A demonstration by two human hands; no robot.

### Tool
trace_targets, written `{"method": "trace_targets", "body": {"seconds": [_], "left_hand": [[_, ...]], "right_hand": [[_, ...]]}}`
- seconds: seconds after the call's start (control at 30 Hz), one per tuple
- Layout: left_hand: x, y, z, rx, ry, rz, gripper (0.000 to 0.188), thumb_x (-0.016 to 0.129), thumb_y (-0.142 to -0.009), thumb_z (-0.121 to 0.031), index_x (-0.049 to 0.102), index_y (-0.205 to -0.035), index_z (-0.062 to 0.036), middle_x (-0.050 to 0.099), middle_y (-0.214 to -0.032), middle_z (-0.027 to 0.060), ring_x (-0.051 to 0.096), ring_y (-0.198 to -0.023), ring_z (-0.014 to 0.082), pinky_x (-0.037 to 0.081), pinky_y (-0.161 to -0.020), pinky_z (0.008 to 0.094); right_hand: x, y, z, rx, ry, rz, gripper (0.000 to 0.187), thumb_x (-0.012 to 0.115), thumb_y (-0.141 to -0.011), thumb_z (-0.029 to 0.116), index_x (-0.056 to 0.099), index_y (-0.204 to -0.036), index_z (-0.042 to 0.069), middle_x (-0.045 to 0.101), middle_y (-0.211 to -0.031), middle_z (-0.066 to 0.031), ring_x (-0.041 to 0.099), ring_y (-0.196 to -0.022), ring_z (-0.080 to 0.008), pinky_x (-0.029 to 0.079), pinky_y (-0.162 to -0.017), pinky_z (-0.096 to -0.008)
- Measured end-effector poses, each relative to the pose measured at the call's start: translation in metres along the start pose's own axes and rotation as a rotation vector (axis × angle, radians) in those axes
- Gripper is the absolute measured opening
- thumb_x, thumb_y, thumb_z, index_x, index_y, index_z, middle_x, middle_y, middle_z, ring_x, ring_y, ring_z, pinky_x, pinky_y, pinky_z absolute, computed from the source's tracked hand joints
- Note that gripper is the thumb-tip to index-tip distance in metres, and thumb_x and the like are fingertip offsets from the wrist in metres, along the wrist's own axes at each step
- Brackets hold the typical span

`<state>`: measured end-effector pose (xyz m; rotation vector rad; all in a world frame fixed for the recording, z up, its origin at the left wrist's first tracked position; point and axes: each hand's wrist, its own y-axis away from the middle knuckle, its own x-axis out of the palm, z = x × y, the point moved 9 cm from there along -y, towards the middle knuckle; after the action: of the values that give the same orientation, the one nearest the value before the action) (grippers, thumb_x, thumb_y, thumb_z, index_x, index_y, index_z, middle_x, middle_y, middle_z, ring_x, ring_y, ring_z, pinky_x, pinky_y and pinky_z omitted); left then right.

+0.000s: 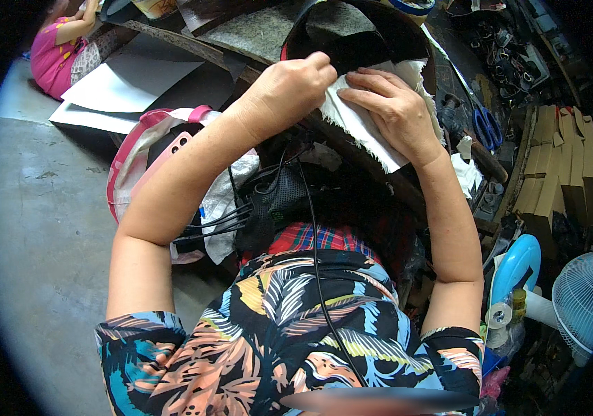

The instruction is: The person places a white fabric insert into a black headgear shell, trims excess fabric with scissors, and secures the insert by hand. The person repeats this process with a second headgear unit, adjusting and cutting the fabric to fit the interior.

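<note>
My left hand [300, 87] is closed, its fingers pinched together beside the left edge of a piece of white cloth [359, 128]. Whatever its fingertips hold, if anything, is hidden. My right hand [400, 114] lies over the cloth with its fingers stretched out, pressing on it. The cloth has frayed edges and hangs down over the near edge of the workbench. Just beyond both hands stands a curved black band or open-topped round piece [352, 52], dark inside, with a bit of red at its left side.
Blue-handled scissors [487, 128] lie to the right, near folded cardboard [560, 163]. A fan [581, 301] stands at lower right. Left of my lap, a pink-rimmed basket [119, 173] holds a pink phone [165, 163]. White sheets [126, 83] and a person in pink [57, 55] are at far left.
</note>
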<state>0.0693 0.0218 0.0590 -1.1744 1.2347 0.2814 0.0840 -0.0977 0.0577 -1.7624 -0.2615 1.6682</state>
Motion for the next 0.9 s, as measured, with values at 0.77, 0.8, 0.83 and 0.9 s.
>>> {"method": "trace_targets", "body": {"seconds": [0.77,0.8,0.83,0.9], "left_hand": [[0.001,0.008,0.035,0.011,0.258,0.192,0.016,0.067,-0.081,0.000,0.066,-0.094,-0.0103,0.061,-0.121,0.0127,0.066,-0.099,0.0313,0.055,-0.084,0.0385],[-0.002,0.008,0.033,0.028,0.272,0.203,0.015,0.068,-0.081,-0.001,0.066,-0.093,-0.0096,0.060,-0.122,0.0132,0.066,-0.099,0.0313,0.055,-0.085,0.0386],[-0.002,0.008,0.033,0.031,0.288,0.220,0.014,0.069,-0.081,-0.002,0.065,-0.093,-0.0089,0.059,-0.122,0.0137,0.066,-0.099,0.0312,0.055,-0.085,0.0386],[-0.003,0.008,0.031,0.046,0.288,0.248,0.011,0.068,-0.083,-0.003,0.065,-0.092,-0.0077,0.059,-0.122,0.0127,0.066,-0.101,0.0302,0.055,-0.086,0.0385]], "right_hand": [[0.006,-0.002,0.002,0.052,0.019,0.131,0.024,0.064,-0.086,0.010,0.070,-0.109,0.016,0.070,-0.120,0.0032,0.062,-0.118,-0.0219,0.055,-0.098,-0.0351],[0.006,-0.002,0.002,0.050,0.020,0.127,0.024,0.064,-0.086,0.010,0.070,-0.109,0.016,0.070,-0.120,0.0034,0.062,-0.118,-0.0218,0.055,-0.098,-0.0350],[0.007,-0.002,0.001,0.058,0.025,0.129,0.024,0.065,-0.086,0.010,0.070,-0.109,0.016,0.070,-0.120,0.0036,0.062,-0.118,-0.0217,0.055,-0.097,-0.0349],[0.007,-0.002,0.001,0.048,0.026,0.124,0.024,0.065,-0.086,0.010,0.070,-0.109,0.017,0.070,-0.119,0.0036,0.062,-0.117,-0.0216,0.055,-0.097,-0.0347]]}}
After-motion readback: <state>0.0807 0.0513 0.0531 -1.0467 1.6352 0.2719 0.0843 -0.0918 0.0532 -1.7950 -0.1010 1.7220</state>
